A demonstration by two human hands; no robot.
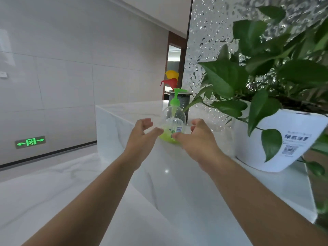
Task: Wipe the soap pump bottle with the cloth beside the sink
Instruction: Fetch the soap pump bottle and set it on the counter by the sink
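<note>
We find the soap pump bottle (174,119) standing upright on the white table (177,174), at centre frame. It has a clear body, a green pump head and a low level of green liquid at its base. At 9 o'clock of the bottle, our left hand (142,134) is open with fingers spread, its fingertips near the bottle base; contact cannot be confirmed. At 3 o'clock, our right hand (197,137) is likewise open and curved toward the bottle, gripping nothing. At 12 o'clock, behind the bottle, stands a grey cylindrical container (181,100). At 3 o'clock, well apart, a white plant pot (284,139) carries broad green leaves. An exit sign (30,142) glows at 9 o'clock.
</note>
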